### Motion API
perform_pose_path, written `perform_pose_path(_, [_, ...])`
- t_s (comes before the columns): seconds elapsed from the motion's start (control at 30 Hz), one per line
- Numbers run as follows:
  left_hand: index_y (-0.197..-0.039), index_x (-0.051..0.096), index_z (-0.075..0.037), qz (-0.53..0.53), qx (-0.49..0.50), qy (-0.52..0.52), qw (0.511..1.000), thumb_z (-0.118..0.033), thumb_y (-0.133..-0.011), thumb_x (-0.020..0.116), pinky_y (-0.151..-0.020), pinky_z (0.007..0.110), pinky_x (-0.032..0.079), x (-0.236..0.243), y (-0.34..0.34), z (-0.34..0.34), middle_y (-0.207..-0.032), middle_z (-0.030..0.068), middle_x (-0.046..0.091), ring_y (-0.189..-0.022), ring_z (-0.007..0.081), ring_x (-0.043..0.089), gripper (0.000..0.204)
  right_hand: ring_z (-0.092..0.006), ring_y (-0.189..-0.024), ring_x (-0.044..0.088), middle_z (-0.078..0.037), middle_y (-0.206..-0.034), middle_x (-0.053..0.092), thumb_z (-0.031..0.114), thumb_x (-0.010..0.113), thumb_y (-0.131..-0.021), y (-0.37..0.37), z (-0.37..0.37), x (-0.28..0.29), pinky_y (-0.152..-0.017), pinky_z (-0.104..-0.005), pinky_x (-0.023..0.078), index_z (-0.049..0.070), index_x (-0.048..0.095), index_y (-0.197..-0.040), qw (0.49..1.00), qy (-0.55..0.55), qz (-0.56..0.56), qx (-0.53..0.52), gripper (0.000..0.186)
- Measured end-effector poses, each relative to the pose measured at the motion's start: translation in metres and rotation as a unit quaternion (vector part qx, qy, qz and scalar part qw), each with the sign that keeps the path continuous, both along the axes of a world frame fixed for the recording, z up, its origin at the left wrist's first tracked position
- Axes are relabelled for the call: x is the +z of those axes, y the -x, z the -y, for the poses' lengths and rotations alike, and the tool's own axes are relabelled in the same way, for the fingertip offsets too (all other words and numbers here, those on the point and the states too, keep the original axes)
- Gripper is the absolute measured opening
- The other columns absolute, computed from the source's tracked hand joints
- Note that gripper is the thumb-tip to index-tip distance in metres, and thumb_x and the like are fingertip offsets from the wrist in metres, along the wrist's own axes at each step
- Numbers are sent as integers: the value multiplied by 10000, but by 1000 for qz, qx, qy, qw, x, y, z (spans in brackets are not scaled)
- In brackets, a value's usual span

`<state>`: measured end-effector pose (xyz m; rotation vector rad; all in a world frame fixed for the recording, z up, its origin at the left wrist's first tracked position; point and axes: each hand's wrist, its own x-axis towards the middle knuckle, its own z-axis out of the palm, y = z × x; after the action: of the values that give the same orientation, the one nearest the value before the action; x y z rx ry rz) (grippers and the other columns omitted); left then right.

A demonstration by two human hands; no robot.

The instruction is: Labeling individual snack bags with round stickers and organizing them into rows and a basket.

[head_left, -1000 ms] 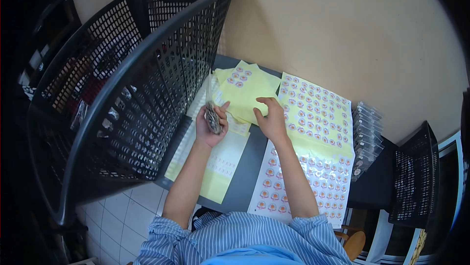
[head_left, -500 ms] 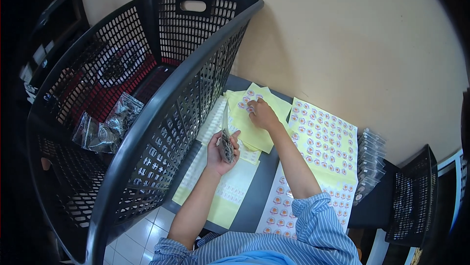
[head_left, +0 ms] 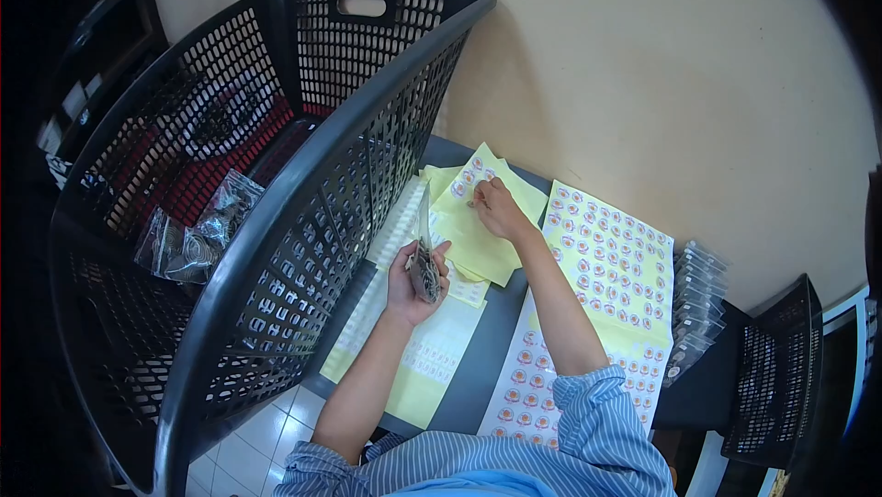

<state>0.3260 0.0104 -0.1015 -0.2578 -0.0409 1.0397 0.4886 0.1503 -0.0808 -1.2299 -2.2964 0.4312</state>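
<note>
My left hand [head_left: 413, 293] is closed around a clear plastic bag [head_left: 424, 275] packed with small dark items, its empty upper part standing up toward the wall. Above the yellow backing sheets, my right hand [head_left: 499, 212] is closed in a pinch, and a small round sticker [head_left: 471, 204] shows at its fingertips. Beside those fingers lies a yellow sheet [head_left: 474, 166] with a few round orange-and-white stickers left along its upper part. More yellow sheets [head_left: 489, 263] overlap beneath it on the dark table.
A large black plastic basket [head_left: 395, 111] rises at the left, with filled clear bags [head_left: 197, 240] inside. Right of my right forearm lies a big sticker sheet [head_left: 606, 263]. Beyond it are a row of clear bags [head_left: 695, 304] and a smaller black basket [head_left: 776, 378]. A beige wall [head_left: 643, 84] stands behind.
My right hand has drawn slightly right and toward me, its fingertips now off the printed stickers. The top yellow sheet has shifted a little. My left hand keeps the bag in nearly the same place.
</note>
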Motion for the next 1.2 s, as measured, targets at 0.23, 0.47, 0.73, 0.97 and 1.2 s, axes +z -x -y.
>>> perform_pose_path(0.23, [-1248,299,-21,-277,84,-34,956,-298,-843,426,-657,327,479,13,-16,1,-846,95,596,-764,168,595,506,-192,-751,529,-121,-869,537,111,468,-813,-23,15,28,-685,-302,420,10,476,-836,982,163,-98,-14,103])
perform_pose_path(0.47, [-1341,-162,-126,-537,127,-249,796,-15,-769,526,-899,321,379,10,-28,13,-1192,170,420,-1088,211,441,902,-116,-784,562,-70,-794,611,114,523,-819,-38,87,112,-674,-249,429,24,507,-804,947,108,-301,-41,93])
perform_pose_path(0.73, [-1367,-86,-155,-614,87,-316,718,90,-668,590,-832,289,413,6,-36,13,-1068,160,492,-963,189,513,1003,-255,-717,560,-139,-740,554,44,540,-747,-35,132,102,-645,-335,444,-12,505,-797,992,92,-36,78,82])
perform_pose_path(0.97, [-1373,-25,-130,-619,87,-352,697,77,-651,606,-846,288,400,3,-33,12,-1074,154,468,-973,192,497,980,-268,-769,556,-121,-783,555,32,561,-733,-32,133,87,-681,-350,447,12,510,-794,994,18,74,75,81])
perform_pose_path(1.2, [-1368,-2,-105,-630,83,-357,685,54,-640,634,-874,298,380,8,-32,16,-1111,164,427,-1013,208,464,980,-260,-757,563,-116,-778,556,32,567,-715,-25,139,85,-659,-352,452,23,520,-797,996,-1,74,46,95])
